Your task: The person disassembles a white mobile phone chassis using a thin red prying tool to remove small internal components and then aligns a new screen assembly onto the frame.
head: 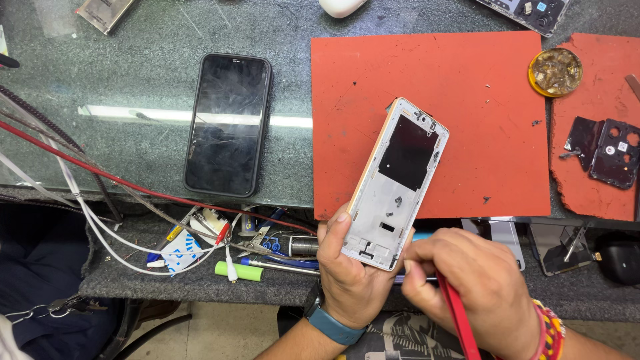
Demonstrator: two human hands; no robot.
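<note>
Grey stone surface [153, 60] is carrying a square red rubber mat [480, 107], and a stripped white phone frame [398, 181] is overhanging that mat's near edge. Left hand [347, 270] is gripping the frame's lower end, fingers curled round it; right hand [463, 283] is clenching a red-handled tool [457, 313] (tip hidden) beside it. Left of the mat, a black-cased phone [228, 123] is lying face up.

One head-worn view, steeply downward and close over the red mat [467, 100] and workbench edge.
</note>
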